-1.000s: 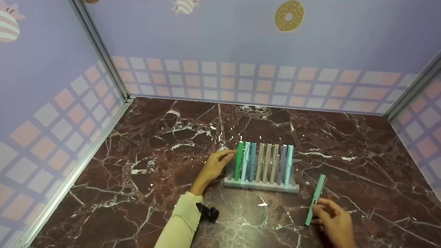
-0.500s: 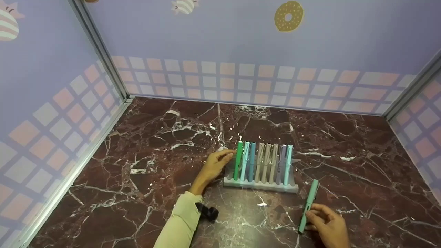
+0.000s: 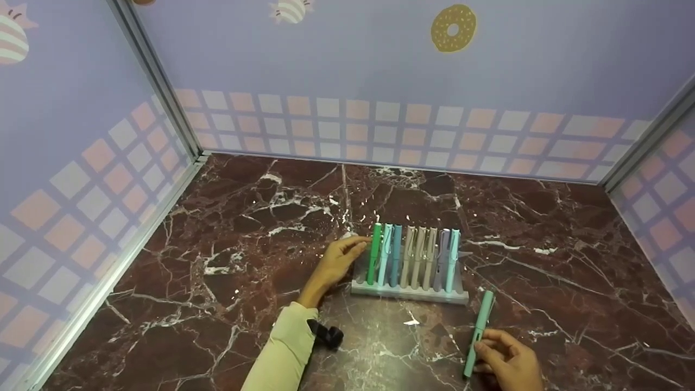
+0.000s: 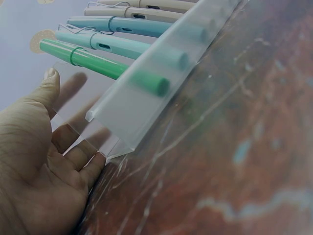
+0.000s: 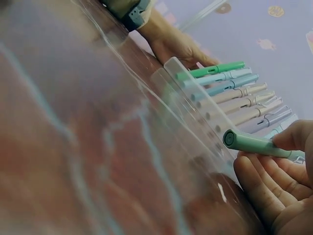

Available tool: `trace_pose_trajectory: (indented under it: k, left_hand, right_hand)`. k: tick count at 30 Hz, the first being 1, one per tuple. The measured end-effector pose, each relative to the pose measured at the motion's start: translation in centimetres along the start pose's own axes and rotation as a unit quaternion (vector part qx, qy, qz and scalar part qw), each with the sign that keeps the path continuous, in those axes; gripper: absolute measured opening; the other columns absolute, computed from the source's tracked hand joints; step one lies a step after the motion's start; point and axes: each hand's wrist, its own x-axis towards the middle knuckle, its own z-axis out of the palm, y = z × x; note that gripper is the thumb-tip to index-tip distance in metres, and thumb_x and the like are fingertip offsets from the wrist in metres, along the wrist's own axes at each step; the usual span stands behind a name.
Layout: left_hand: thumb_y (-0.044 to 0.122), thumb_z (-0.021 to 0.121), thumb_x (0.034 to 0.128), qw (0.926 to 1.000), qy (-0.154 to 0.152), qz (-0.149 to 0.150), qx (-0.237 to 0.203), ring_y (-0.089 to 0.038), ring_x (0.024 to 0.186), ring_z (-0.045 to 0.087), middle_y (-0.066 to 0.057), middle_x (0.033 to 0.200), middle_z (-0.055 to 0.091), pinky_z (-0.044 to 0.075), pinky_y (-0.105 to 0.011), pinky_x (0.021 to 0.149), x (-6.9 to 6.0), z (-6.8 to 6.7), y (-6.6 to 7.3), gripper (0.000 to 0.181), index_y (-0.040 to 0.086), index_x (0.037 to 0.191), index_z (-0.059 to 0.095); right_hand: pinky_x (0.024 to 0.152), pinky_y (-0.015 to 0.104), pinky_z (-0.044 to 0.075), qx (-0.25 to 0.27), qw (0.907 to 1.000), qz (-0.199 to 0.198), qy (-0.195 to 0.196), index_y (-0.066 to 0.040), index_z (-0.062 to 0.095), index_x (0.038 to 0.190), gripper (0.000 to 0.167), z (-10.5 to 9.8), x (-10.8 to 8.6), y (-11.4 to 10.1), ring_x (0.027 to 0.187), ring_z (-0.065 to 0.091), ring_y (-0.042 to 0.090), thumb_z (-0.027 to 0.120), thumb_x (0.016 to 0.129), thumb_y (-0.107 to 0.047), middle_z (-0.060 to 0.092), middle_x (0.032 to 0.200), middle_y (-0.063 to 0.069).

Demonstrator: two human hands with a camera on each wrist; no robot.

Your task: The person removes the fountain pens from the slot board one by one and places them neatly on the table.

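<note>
A person's right hand (image 3: 507, 361) holds a capped sage-green pen (image 3: 479, 336), thumb and fingers clamped on its barrel, over a dark red marbled tabletop (image 3: 184, 271). The pen slants, its clip end upper and farther from the person, in front of and to the right of a frosted clear pen rack (image 3: 410, 293), near it but apart; whether its lower end touches the table cannot be told.

At the rack's other side, the left hand (image 3: 336, 260) grips the left edge, thumb at the near side and fingers behind the clear panel, where they show through in the left wrist view. A pale sleeve (image 3: 282, 347) covers the forearm, and a black device (image 3: 327, 334) sits at the wrist.

Eight pens lean side by side in the rack. From left they run: a bright green pen (image 3: 374, 255), a light-blue pen (image 3: 385, 258), a darker blue pen (image 3: 396, 258), three beige pens (image 3: 418, 263), a grey-violet pen (image 3: 442, 263) and a pale aqua pen (image 3: 452, 263).

Behind stands a lilac wall panel (image 3: 347, 60) with pink and white checks and a printed doughnut (image 3: 438, 30).
</note>
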Motion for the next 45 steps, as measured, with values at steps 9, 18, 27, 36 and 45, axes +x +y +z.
trace_pose_trajectory:
  k: [9, 18, 27, 36, 45]
  left_hand:
    - [0.008, 0.053, 0.1034, 1.0, 0.005, 0.008, 0.001, -0.043, 0.115, 0.061, -0.027, 0.122, 0.066, 0.048, -0.048, 0.103, 0.0, 0.0, -0.1, 0.029, -0.01, 0.123, 0.064]
    - [0.007, 0.052, 0.1035, 0.9998, 0.004, 0.021, 0.004, -0.044, 0.114, 0.06, -0.028, 0.12, 0.067, 0.049, -0.042, 0.1, 0.0, 0.0, -0.3, 0.028, -0.011, 0.122, 0.065]
    - [0.008, 0.053, 0.1031, 0.9998, 0.011, 0.016, 0.0, -0.042, 0.112, 0.062, -0.025, 0.118, 0.068, 0.05, -0.043, 0.099, 0.1, 0.2, -0.3, 0.028, -0.01, 0.121, 0.065]
    - [0.008, 0.054, 0.1029, 0.9998, 0.012, 0.018, -0.002, -0.045, 0.112, 0.062, -0.027, 0.118, 0.068, 0.05, -0.048, 0.099, 0.1, 0.2, -0.2, 0.028, -0.01, 0.12, 0.065]
    - [0.009, 0.054, 0.103, 0.9999, 0.016, 0.003, 0.003, -0.042, 0.116, 0.061, -0.025, 0.122, 0.067, 0.049, -0.048, 0.1, 0.0, 0.2, 0.0, 0.028, -0.008, 0.121, 0.066]
  right_hand:
    - [0.064, 0.036, 0.061, 0.021, 0.9975, 0.029, -0.061, 0.013, 0.058, 0.122, 0.037, 0.1, -0.9, 0.0, 0.07, 0.071, 0.022, 0.069, 0.092, -0.007, 0.07, 0.09, 0.009]
    - [0.063, 0.037, 0.061, 0.019, 0.9973, 0.037, -0.061, 0.011, 0.058, 0.123, 0.04, 0.2, -1.2, 0.0, 0.07, 0.071, 0.024, 0.07, 0.091, -0.01, 0.07, 0.09, 0.009]
    - [0.063, 0.035, 0.061, 0.002, 0.9986, -0.011, -0.052, 0.015, 0.06, 0.117, 0.033, 1.1, -1.1, 0.2, 0.069, 0.071, 0.02, 0.069, 0.091, -0.002, 0.07, 0.087, 0.01]
    - [0.063, 0.034, 0.061, -0.009, 0.9974, -0.022, -0.069, 0.016, 0.059, 0.117, 0.031, 2.2, -1.0, 0.1, 0.069, 0.07, 0.017, 0.068, 0.092, 0.0, 0.069, 0.086, 0.009]
    - [0.063, 0.034, 0.061, -0.025, 0.9949, -0.037, -0.09, 0.016, 0.059, 0.118, 0.031, 3.3, -1.1, 0.0, 0.068, 0.07, 0.016, 0.068, 0.093, -0.001, 0.069, 0.089, 0.012]
